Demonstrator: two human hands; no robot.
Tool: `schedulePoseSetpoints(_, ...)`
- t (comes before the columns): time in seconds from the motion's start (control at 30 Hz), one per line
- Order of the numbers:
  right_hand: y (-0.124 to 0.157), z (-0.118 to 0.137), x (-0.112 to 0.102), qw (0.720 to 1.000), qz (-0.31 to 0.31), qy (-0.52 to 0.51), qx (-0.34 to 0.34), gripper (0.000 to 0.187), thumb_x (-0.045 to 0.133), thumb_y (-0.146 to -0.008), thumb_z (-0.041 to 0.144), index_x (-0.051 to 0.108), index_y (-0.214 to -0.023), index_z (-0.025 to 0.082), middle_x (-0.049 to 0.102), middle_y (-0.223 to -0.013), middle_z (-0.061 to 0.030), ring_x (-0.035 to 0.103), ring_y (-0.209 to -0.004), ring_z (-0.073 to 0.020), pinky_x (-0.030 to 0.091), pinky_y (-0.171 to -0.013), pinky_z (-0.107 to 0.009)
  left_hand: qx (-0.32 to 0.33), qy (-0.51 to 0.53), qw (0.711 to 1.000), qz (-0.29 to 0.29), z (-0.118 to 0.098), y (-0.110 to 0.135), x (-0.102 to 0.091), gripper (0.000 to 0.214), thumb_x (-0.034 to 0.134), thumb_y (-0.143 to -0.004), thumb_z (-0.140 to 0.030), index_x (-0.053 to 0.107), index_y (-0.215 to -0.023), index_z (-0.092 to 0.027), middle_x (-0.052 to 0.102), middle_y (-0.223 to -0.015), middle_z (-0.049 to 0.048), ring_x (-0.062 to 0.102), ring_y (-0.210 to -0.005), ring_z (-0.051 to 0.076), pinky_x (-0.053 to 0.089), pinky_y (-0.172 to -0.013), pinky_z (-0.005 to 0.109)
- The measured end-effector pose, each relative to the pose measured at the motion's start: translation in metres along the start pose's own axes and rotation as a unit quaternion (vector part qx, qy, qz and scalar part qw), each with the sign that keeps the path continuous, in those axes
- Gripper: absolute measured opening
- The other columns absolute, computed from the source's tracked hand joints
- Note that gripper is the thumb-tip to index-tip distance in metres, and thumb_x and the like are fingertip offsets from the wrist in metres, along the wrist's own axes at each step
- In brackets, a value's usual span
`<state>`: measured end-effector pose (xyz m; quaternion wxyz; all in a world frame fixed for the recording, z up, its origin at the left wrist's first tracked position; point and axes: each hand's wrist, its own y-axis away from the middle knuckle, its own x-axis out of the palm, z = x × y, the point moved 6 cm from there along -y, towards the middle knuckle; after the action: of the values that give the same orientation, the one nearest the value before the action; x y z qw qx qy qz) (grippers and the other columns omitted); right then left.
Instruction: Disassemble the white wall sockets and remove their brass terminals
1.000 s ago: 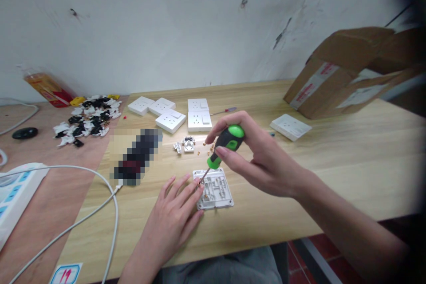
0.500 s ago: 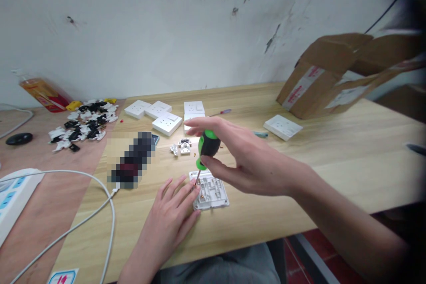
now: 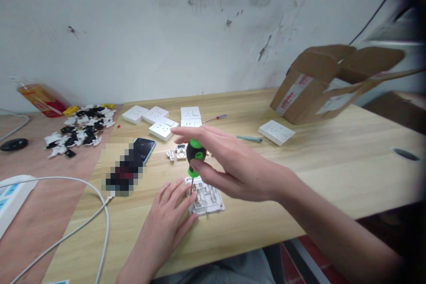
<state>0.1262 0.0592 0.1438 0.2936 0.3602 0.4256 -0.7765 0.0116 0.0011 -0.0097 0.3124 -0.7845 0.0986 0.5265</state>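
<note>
My right hand (image 3: pixel 229 159) grips a green and black screwdriver (image 3: pixel 196 153) between thumb and fingers, palm over the handle's top. The shaft points almost straight down, its tip at the left side of an opened white socket panel (image 3: pixel 209 197) lying inner side up on the table. Molded slots and small metal parts show inside the panel. My left hand (image 3: pixel 173 211) lies with fingers stretched out, fingertips and thumb touching the panel's left edge. Just behind the screwdriver sit small white-and-metal socket pieces (image 3: pixel 181 152), partly hidden by it.
Several white sockets (image 3: pixel 161 129) lie toward the wall, another socket (image 3: pixel 276 132) to the right. Behind my right hand are a thin screwdriver (image 3: pixel 216 118) and a green tool (image 3: pixel 249 139). A phone (image 3: pixel 144 151) with a cable, a pile of plastic parts (image 3: pixel 81 128) and a cardboard box (image 3: pixel 306 84) surround the work.
The camera view has shifted, so everything sits slightly lower and further left. The screwdriver stands more upright, its tip still at the panel's left side. My left hand stays at the panel's edge.
</note>
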Motion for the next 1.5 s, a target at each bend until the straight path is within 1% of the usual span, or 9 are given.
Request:
schedulePoseSetpoints(0.2,0.000,-0.001,-0.004,0.991,-0.096,0.091,-0.006,0.029,0.052,-0.094,0.036,0.060,-0.107,0.012,0.067,-0.082,-0.0045,0.058,-0.075,-0.0155,0.040,-0.076,-0.033,0.012,-0.015,1.000,0.019,-0.001,0.001,0.003,0.032,0.058,-0.090,-0.027,0.058,-0.122,-0.022,0.053,-0.136,0.0094,0.043,-0.130,0.031,0.044,-0.103,0.052)
schedulePoseSetpoints(0.43,0.002,-0.002,-0.002,1.000,-0.009,0.021,0.002,0.039,0.045,-0.095,0.020,0.042,-0.133,0.010,0.064,-0.109,-0.0106,0.057,-0.100,-0.0173,0.041,-0.084,-0.032,0.014,-0.014,1.000,-0.001,-0.002,0.001,0.001,0.030,0.056,-0.092,-0.027,0.059,-0.121,-0.022,0.056,-0.134,0.0089,0.045,-0.130,0.031,0.043,-0.103,0.054)
schedulePoseSetpoints(0.6,0.002,0.001,-0.005,0.986,-0.103,0.129,-0.012,0.031,0.051,-0.094,0.039,0.060,-0.105,0.012,0.067,-0.083,-0.0060,0.058,-0.078,-0.0177,0.040,-0.077,-0.034,-0.002,-0.003,1.000,-0.011,-0.002,0.000,-0.002,0.028,0.054,-0.093,-0.031,0.062,-0.119,-0.025,0.059,-0.131,0.0062,0.046,-0.128,0.029,0.040,-0.106,0.053)
schedulePoseSetpoints(0.77,-0.003,0.006,0.002,0.998,0.000,0.055,-0.025,0.036,0.044,-0.095,0.019,0.046,-0.129,0.009,0.065,-0.106,-0.0112,0.055,-0.094,-0.0183,0.041,-0.082,-0.033,-0.016,0.012,1.000,0.013,-0.001,-0.003,-0.002,0.026,0.057,-0.091,-0.031,0.062,-0.116,-0.024,0.061,-0.128,0.0063,0.049,-0.125,0.029,0.038,-0.106,0.055)
schedulePoseSetpoints(0.97,-0.009,0.007,0.001,0.989,-0.050,0.137,-0.010,0.031,0.047,-0.095,0.038,0.060,-0.106,0.012,0.066,-0.081,-0.0061,0.055,-0.077,-0.0183,0.039,-0.076,-0.035,-0.026,0.020,0.999,0.004,0.002,0.000,-0.001,0.025,0.061,-0.089,-0.029,0.061,-0.112,-0.022,0.065,-0.121,0.0061,0.050,-0.123,0.030,0.038,-0.106,0.055)
schedulePoseSetpoints(1.1,-0.011,0.012,0.006,0.996,0.009,0.086,-0.024,0.041,0.047,-0.092,0.021,0.046,-0.131,0.010,0.066,-0.101,-0.0104,0.055,-0.089,-0.0190,0.040,-0.079,-0.033,-0.017,0.026,0.999,-0.007,0.001,0.000,-0.002,0.024,0.062,-0.087,-0.026,0.062,-0.110,-0.020,0.067,-0.115,0.0071,0.051,-0.121,0.030,0.040,-0.104,0.054)
schedulePoseSetpoints(1.3,-0.008,0.008,0.004,0.988,-0.047,0.145,0.009,0.029,0.047,-0.094,0.036,0.062,-0.105,0.013,0.067,-0.081,-0.0066,0.056,-0.079,-0.0196,0.038,-0.082,-0.037,-0.027,0.025,0.999,0.008,0.000,-0.002,-0.002,0.021,0.060,-0.089,-0.027,0.062,-0.109,-0.021,0.065,-0.119,0.0074,0.052,-0.120,0.030,0.039,-0.105,0.054)
schedulePoseSetpoints(1.43,-0.005,0.007,0.006,0.996,-0.014,0.092,-0.001,0.040,0.049,-0.089,0.020,0.048,-0.128,0.012,0.066,-0.105,-0.0100,0.056,-0.095,-0.0200,0.038,-0.083,-0.034,-0.025,0.025,0.999,0.001,0.000,-0.003,-0.003,0.019,0.060,-0.089,-0.028,0.063,-0.107,-0.022,0.066,-0.119,0.0054,0.052,-0.121,0.030,0.036,-0.106,0.056)
schedulePoseSetpoints(1.5,-0.004,0.007,0.006,0.995,-0.014,0.100,-0.006,0.036,0.051,-0.089,0.020,0.051,-0.124,0.013,0.068,-0.101,-0.0085,0.057,-0.094,-0.0195,0.036,-0.089,-0.035,-0.026,0.022,0.999,-0.003,0.001,-0.002,-0.004,0.018,0.059,-0.090,-0.029,0.063,-0.106,-0.023,0.066,-0.120,0.0046,0.051,-0.121,0.030,0.032,-0.108,0.058)
